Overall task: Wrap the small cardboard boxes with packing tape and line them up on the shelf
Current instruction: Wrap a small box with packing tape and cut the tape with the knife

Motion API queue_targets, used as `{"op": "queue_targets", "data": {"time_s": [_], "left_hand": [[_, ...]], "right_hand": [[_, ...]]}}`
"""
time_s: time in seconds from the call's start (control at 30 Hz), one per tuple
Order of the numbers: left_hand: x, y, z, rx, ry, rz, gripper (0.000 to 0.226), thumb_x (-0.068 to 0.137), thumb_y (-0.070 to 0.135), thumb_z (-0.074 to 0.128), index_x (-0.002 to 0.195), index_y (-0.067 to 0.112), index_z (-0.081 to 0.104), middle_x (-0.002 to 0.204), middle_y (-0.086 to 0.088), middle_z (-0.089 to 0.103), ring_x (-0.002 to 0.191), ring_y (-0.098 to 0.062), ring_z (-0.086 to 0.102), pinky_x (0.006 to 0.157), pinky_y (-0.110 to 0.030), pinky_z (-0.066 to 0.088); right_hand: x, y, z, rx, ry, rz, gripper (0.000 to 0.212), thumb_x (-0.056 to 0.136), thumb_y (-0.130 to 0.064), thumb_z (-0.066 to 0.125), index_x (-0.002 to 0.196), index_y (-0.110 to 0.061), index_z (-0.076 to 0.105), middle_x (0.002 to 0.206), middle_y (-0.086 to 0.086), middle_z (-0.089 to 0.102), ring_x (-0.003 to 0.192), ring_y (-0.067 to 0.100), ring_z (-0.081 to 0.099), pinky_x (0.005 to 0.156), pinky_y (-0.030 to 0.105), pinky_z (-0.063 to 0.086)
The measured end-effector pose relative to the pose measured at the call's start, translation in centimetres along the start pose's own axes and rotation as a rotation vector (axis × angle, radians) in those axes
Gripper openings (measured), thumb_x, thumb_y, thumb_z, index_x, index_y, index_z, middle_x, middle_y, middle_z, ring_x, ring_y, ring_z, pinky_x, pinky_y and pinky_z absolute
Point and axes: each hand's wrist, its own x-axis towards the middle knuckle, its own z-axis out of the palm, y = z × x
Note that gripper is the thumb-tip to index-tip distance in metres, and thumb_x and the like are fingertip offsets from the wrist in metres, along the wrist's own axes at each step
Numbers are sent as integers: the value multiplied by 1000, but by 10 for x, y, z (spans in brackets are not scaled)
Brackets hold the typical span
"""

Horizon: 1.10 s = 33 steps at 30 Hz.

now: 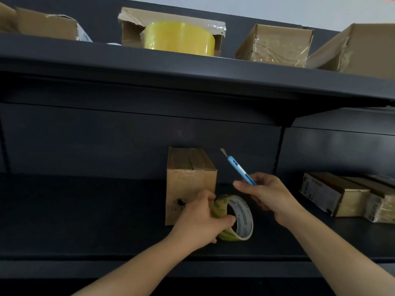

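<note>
A small cardboard box (188, 180) stands upright on the dark lower shelf (85, 210), its front face glossy with tape. My left hand (198, 223) grips a roll of yellowish packing tape (239, 218) right in front of the box's lower right corner, thumb through the roll's core. My right hand (267, 195) holds a blue utility knife (239, 169) just right of the box, blade extended and pointing up and to the left.
On the upper shelf (192, 67) sit several cardboard boxes: an open one holding a big yellow tape roll (179, 38) and a wrapped one (275, 44). More wrapped boxes (346, 197) lie at the right of the lower shelf.
</note>
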Motion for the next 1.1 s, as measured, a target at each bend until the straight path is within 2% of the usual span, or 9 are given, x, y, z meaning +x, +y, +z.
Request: {"op": "queue_targets", "data": {"time_s": [0.2, 0.3, 0.37, 0.6, 0.7, 0.8, 0.87, 1.0, 1.1], "left_hand": [[5, -6, 5, 134, -68, -100, 47, 81, 53, 64, 109, 25, 39, 89, -2, 67, 66, -14, 67, 65, -30, 58], [10, -10, 5, 258, -63, -76, 50, 81, 64, 55, 110, 25, 43, 92, 3, 67, 74, -12, 63, 73, -34, 56], [12, -12, 6, 313, -67, -66, 53, 81, 67, 51, 113, 25, 45, 96, 4, 66, 80, -13, 62, 77, -34, 56], [14, -17, 8, 412, -25, 20, 43, 87, 60, 50, 111, 25, 57, 87, 8, 65, 74, -7, 60, 72, -29, 55], [3, -11, -4, 492, 115, 208, 33, 89, 58, 47, 95, 29, 63, 76, 10, 63, 68, -1, 59, 64, -20, 51], [-6, -8, -31, 382, 410, 623, 24, 93, 46, 46, 81, 29, 59, 64, 13, 55, 61, -6, 57, 53, -18, 46], [-4, -11, -51, 192, 624, 776, 12, 93, 33, 50, 89, 25, 58, 73, 14, 55, 67, -8, 56, 57, -16, 45], [13, -29, -66, -155, 788, 413, 19, 97, 14, 49, 108, 28, 52, 103, 1, 56, 93, -7, 54, 88, -26, 47], [20, -38, -69, -327, 588, -19, 23, 100, 25, 42, 119, 33, 52, 124, 5, 54, 109, -11, 52, 101, -34, 41]], "right_hand": [[22, 48, -28, -430, 101, 95, 28, 83, -43, 69, 89, -18, 60, 86, 5, 64, 73, 18, 58, 62, 31, 44], [21, 62, -31, -639, 84, 146, 28, 84, -49, 66, 85, -22, 60, 86, 1, 64, 79, 17, 61, 66, 30, 49], [21, 66, -30, -770, 57, 175, 29, 83, -54, 63, 82, -25, 60, 88, -3, 63, 86, 18, 61, 83, 37, 51], [21, 64, -28, -881, -2, 179, 30, 80, -55, 65, 93, -28, 62, 102, -4, 64, 98, 18, 60, 93, 39, 48], [23, 59, -19, -874, 47, 47, 33, 84, -49, 63, 112, -31, 60, 116, -4, 63, 109, 18, 57, 94, 38, 47], [19, 30, 0, -509, 153, -233, 28, 91, -37, 60, 116, -23, 62, 111, -2, 66, 102, 15, 59, 85, 30, 48], [10, 0, 19, -325, 145, -399, 33, 93, -40, 57, 120, -23, 62, 111, -2, 64, 102, 13, 60, 87, 29, 50], [-11, -51, 58, -355, 53, -588, 51, 89, -61, 47, 129, -31, 55, 123, -2, 55, 112, 12, 53, 91, 28, 46], [-17, -75, 82, -556, -59, -501, 74, 78, -81, 37, 133, -34, 51, 140, 0, 44, 130, 22, 40, 104, 43, 39]]}}
